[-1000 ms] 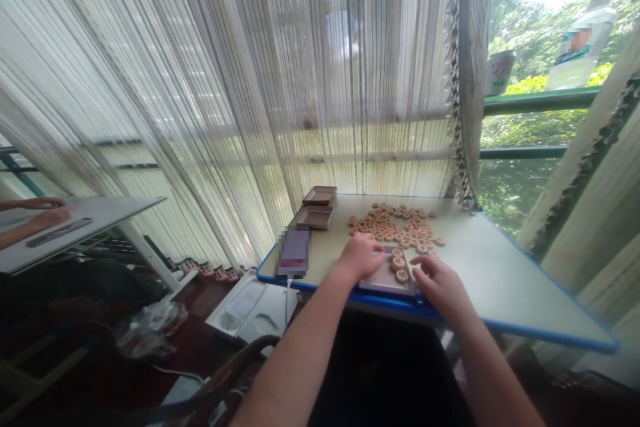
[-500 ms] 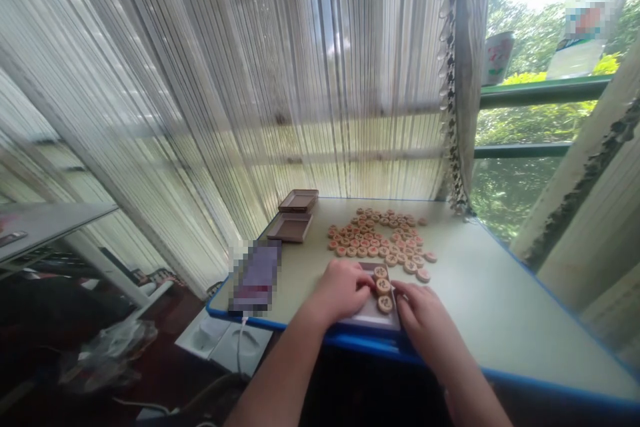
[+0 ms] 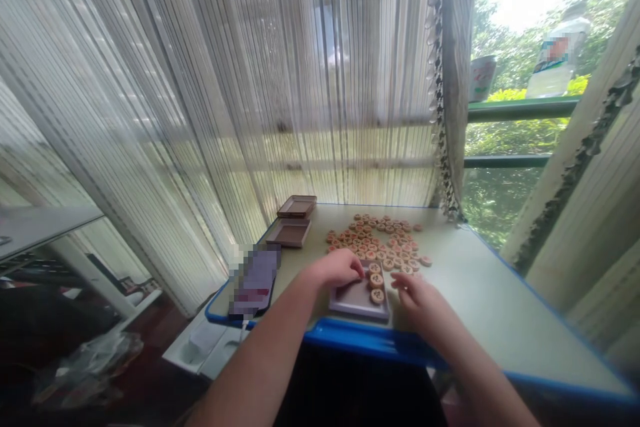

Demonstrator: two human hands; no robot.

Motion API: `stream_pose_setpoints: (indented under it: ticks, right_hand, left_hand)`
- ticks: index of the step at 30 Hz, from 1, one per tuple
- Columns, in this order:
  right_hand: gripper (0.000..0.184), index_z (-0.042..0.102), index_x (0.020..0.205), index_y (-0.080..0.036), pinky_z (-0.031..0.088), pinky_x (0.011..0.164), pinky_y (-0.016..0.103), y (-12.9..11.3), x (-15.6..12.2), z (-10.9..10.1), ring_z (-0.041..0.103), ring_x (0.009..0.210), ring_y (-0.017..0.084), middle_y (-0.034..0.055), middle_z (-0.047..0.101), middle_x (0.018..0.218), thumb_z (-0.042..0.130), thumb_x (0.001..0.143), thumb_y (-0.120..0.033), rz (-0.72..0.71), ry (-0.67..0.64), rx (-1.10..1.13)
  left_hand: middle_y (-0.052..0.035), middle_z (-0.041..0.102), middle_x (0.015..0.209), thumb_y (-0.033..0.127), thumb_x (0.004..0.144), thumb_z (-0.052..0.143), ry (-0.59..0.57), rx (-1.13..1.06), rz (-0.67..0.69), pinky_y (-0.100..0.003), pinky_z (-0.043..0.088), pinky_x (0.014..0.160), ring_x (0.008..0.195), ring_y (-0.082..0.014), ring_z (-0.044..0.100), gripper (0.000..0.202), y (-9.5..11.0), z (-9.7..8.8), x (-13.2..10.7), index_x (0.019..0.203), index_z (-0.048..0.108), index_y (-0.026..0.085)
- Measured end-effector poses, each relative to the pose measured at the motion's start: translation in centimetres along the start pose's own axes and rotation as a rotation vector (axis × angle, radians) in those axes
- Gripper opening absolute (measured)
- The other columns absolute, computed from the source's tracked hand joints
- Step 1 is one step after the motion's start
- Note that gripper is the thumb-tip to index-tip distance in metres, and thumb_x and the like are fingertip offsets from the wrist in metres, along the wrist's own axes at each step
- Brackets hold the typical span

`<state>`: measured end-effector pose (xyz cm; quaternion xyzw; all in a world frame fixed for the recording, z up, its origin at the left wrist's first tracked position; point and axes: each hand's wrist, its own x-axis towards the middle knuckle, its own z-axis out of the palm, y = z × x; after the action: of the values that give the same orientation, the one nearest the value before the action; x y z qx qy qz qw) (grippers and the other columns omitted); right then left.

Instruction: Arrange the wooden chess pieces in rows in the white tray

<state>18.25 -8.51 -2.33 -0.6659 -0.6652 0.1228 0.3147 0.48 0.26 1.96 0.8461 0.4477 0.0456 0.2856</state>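
Note:
A shallow purple-grey tray (image 3: 353,300) lies at the near edge of the table (image 3: 480,287), with three round wooden game pieces (image 3: 376,281) stacked in a column along its right side. My left hand (image 3: 336,269) rests on the tray's far left corner, fingers curled, fingertips close to the top piece. My right hand (image 3: 417,293) sits just right of the tray, fingers bent and pointing toward the pieces; whether it grips one I cannot make out. A loose heap of several more wooden pieces (image 3: 377,240) lies beyond the tray.
Two brown trays (image 3: 295,220) stand at the table's far left. A blurred phone (image 3: 255,277) with a cable lies at the near left corner. Sheer striped curtains hang behind; an open window with green rails is at right. Another table stands at left.
The camera has shifted, so the table sits slightly lower and left in view. Both hands stay at the tray; my left hand has moved a little toward its far corner. Three pieces remain in the tray.

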Motion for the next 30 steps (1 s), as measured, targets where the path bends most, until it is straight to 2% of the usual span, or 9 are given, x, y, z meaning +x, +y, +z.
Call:
stream_pose_setpoints:
  ticks: [3,6,9,12,14,16,20,25,30]
  right_hand:
    - [0.036,0.066,0.097,-0.020,0.047,0.079,0.028,0.0,2.4,-1.7,0.062,0.086,0.018,0.0042,0.069,0.091,0.036,0.078,-0.018,-0.063,0.061,-0.020]
    - [0.036,0.068,0.094,-0.019,0.045,0.081,0.028,0.5,6.5,-2.6,0.060,0.091,0.018,0.0058,0.068,0.096,0.038,0.076,-0.013,-0.126,0.106,-0.100]
    - [0.037,0.064,0.106,-0.015,0.039,0.092,0.034,1.2,10.7,-1.9,0.054,0.105,0.021,0.0110,0.062,0.112,0.039,0.080,-0.016,-0.176,0.122,-0.269]
    - [0.044,0.053,0.122,-0.017,0.035,0.096,0.041,2.6,13.3,0.0,0.043,0.119,0.026,0.0117,0.049,0.131,0.037,0.087,-0.037,-0.177,0.107,-0.371]
    - [0.049,0.049,0.127,-0.017,0.028,0.102,0.045,3.7,14.0,1.4,0.034,0.127,0.028,0.0104,0.042,0.138,0.032,0.088,-0.043,-0.186,0.072,-0.427]
    - [0.054,0.048,0.128,-0.016,0.024,0.104,0.045,4.9,14.1,2.6,0.033,0.128,0.029,0.0116,0.043,0.137,0.031,0.088,-0.048,-0.211,-0.034,-0.449]
    - [0.055,0.045,0.131,-0.021,0.026,0.104,0.045,6.8,14.2,3.8,0.031,0.130,0.027,0.0085,0.042,0.138,0.028,0.087,-0.050,-0.233,-0.074,-0.434]
    - [0.056,0.046,0.130,-0.023,0.023,0.106,0.048,7.8,14.7,4.2,0.025,0.132,0.029,0.0081,0.040,0.139,0.029,0.085,-0.051,-0.255,-0.111,-0.467]
    - [0.057,0.046,0.130,-0.022,0.023,0.106,0.048,7.7,14.6,4.1,0.026,0.132,0.030,0.0084,0.039,0.140,0.029,0.084,-0.051,-0.224,-0.133,-0.478]
  left_hand:
    - [-0.0011,0.070,0.083,0.015,0.068,0.050,0.050,-0.019,0.017,-0.022,0.047,0.066,0.075,-0.0150,0.062,0.029,0.6,-1.5,1.1,0.087,0.072,0.018]
    - [-0.0034,0.070,0.089,0.013,0.072,0.048,0.216,-0.061,0.024,-0.023,0.048,0.071,0.079,-0.0154,0.063,0.030,0.7,-2.3,3.7,0.092,0.070,0.016]
    - [-0.0056,0.067,0.103,0.019,0.077,0.047,0.354,-0.011,0.015,-0.027,0.047,0.078,0.092,-0.0182,0.061,0.031,0.3,-2.7,7.3,0.101,0.066,0.018]
    - [-0.0083,0.060,0.117,0.030,0.077,0.051,0.329,0.184,0.046,-0.030,0.042,0.091,0.107,-0.0222,0.055,0.040,-0.2,-3.0,10.5,0.114,0.059,0.019]
    - [-0.0097,0.051,0.129,0.041,0.075,0.052,0.278,0.317,0.034,-0.035,0.034,0.101,0.121,-0.0257,0.043,0.052,-0.6,-3.0,11.9,0.123,0.052,0.020]
    - [-0.0116,0.042,0.137,0.051,0.076,0.048,0.220,0.384,-0.013,-0.041,0.022,0.107,0.129,-0.0277,0.032,0.064,-1.3,-2.7,12.7,0.130,0.043,0.018]
    - [-0.0083,0.022,0.147,0.068,0.076,0.030,0.178,0.318,-0.115,-0.046,0.019,0.108,0.134,-0.0328,0.020,0.079,-2.9,-1.4,13.2,0.139,0.028,0.020]
    - [-0.0021,0.016,0.149,0.071,0.075,0.025,0.152,0.303,-0.144,-0.044,0.014,0.110,0.136,-0.0308,0.014,0.081,-3.5,-0.5,13.5,0.142,0.020,0.025]
    - [-0.0042,0.014,0.150,0.072,0.074,0.023,0.146,0.285,-0.143,-0.046,0.012,0.110,0.136,-0.0324,0.011,0.084,-3.3,-0.6,13.6,0.141,0.021,0.022]
